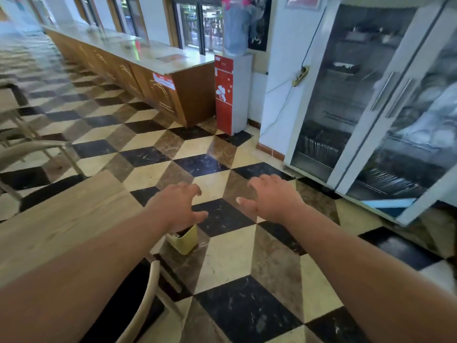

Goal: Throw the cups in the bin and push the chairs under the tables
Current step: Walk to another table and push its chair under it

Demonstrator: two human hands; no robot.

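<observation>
Both hands (178,204) (269,201) wide, empty, above bin (185,241) beside table (61,219); I judge chair (148,293) next.

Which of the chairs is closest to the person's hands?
The chair at the bottom of the view, by the wooden table, just under the left hand. The other chair stands farther off at the left edge.

Floor's that cube-pattern tile (217,164) in black, cream and brown. Red-fronted water dispenser (228,95) is my landmark: long wooden counter (138,70) runs off just left of it, glass-door cabinet (366,107) stands to its right, and a power strip (300,75) hangs on the wall between them.
</observation>
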